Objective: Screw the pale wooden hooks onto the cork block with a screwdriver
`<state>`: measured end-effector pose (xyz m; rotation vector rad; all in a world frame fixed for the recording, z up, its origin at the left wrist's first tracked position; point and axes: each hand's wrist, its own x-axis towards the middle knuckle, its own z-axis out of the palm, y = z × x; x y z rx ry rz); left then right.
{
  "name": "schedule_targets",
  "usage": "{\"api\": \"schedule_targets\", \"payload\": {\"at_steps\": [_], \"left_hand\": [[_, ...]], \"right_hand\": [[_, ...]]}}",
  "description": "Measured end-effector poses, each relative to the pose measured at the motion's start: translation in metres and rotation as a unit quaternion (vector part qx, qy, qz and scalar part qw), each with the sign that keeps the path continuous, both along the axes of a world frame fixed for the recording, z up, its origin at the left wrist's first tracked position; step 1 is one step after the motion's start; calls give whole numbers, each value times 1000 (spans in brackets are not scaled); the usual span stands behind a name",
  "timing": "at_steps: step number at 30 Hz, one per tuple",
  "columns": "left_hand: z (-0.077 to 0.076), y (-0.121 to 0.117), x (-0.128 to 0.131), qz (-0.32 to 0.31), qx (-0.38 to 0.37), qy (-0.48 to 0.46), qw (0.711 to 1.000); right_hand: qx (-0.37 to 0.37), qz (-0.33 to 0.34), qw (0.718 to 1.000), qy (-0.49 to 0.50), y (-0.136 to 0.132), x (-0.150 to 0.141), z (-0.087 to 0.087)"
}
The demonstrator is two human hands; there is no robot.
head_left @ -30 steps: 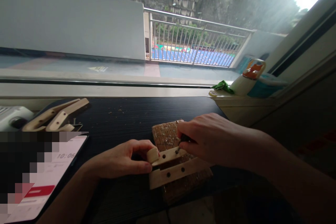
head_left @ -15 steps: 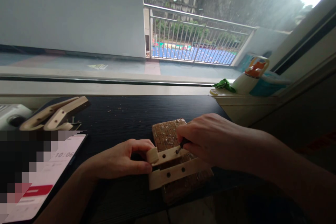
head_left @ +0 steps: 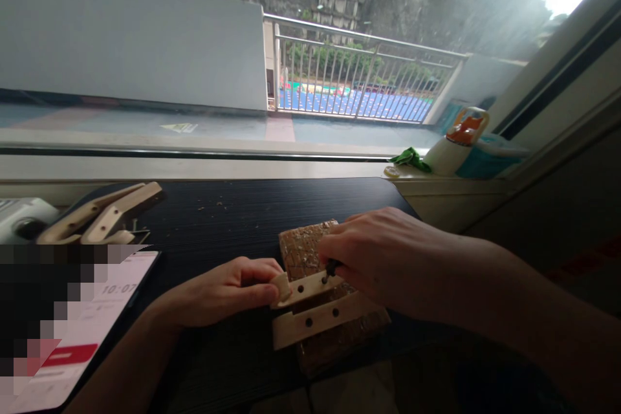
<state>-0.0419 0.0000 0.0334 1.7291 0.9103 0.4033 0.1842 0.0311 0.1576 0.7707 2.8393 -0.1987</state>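
My left hand (head_left: pixel 242 288) pinches the raised end of a pale wooden strip (head_left: pixel 310 286) between thumb and fingers. The strip has round holes along it and lies across a brown textured block (head_left: pixel 306 247) with a shiny surface. My right hand (head_left: pixel 371 259) is closed round a small dark tool (head_left: pixel 332 266), its tip at the strip's right-hand hole; the tool's exact kind is unclear. Parallel to it and nearer me, a second wooden strip (head_left: pixel 323 319) with two dark holes rests on the block. My right hand hides the right ends of both strips.
More wooden pieces (head_left: pixel 114 213) sit at the dark table's (head_left: pixel 252 200) back left. A phone or tablet (head_left: pixel 92 336) lies at the left, beside a white device (head_left: pixel 24 217). On the windowsill are a green cloth (head_left: pixel 411 158) and a white bottle (head_left: pixel 451 152). Small crumbs dot the tabletop.
My left thumb has moved up from below the strip's end onto it. The tool in my right hand stays at the same hole, at a slightly different angle. The view has shifted slightly.
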Motion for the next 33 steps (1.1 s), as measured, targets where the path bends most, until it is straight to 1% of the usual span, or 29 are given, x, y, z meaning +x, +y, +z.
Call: {"api": "schedule_targets", "payload": {"at_steps": [3, 5, 10, 16, 19, 22, 24, 26, 30, 33], "left_hand": [[-2, 1, 0, 6, -4, 4, 1000], [-3, 1, -1, 12, -8, 5, 1000], [-4, 1, -1, 13, -8, 7, 1000], [-8, 3, -2, 11, 4, -2, 1000], [-10, 3, -2, 15, 6, -4, 1000], [-9, 2, -2, 20, 1, -2, 1000], [-8, 2, -2, 20, -3, -1, 1000], [-8, 2, -1, 18, -5, 0, 1000], [-7, 2, -1, 12, -5, -1, 1000], [-7, 2, -1, 11, -6, -6, 1000]], "right_hand": [[-17, 1, 1000, 10, 1, 0, -4], [-14, -3, 1000, 14, 2, 0, -6], [8, -47, 998, -50, 0, -3, -8], [20, -67, 995, -76, -3, -5, -5], [19, -52, 997, -60, -3, -4, 1], [-12, -33, 999, -37, -4, -4, 6], [-45, -41, 997, -40, -6, -6, 7], [-60, -54, 996, -38, -7, -6, 6], [-34, -60, 997, -31, -3, -2, 0], [-15, -63, 997, -48, 1, 1, -4]]}}
